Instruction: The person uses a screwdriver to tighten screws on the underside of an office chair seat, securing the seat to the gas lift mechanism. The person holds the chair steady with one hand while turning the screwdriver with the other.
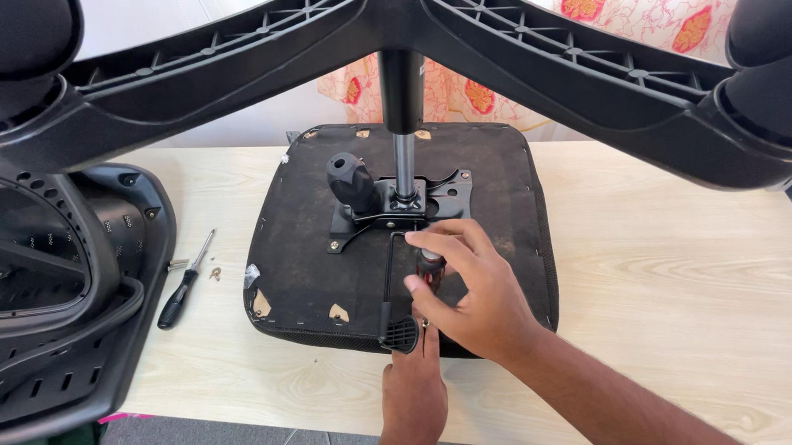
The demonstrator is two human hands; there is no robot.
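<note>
Chair seat (317,253) lies upside down on the counter (683,272), wheeled base (387,18) up; right hand (470,290) closed round a red-handled screwdriver (430,267) at the metal plate (413,204); left hand (413,373) braces the seat's front edge beside the lever (399,331); best kept upright, pressed straight down. Counted: two hands, two screwdrivers, the spare screwdriver (183,285) lying left; one backrest (52,291).

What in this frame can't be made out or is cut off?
Head view:
- Screwdriver tip and the screw it meets: hidden by the right hand.
- Left hand: fingers partly behind the right hand.
- Chair base: casters cut off by the top corners.
- Backrest: cut off at the left edge.
- Small hardware beside the spare screwdriver: too small to identify.
</note>
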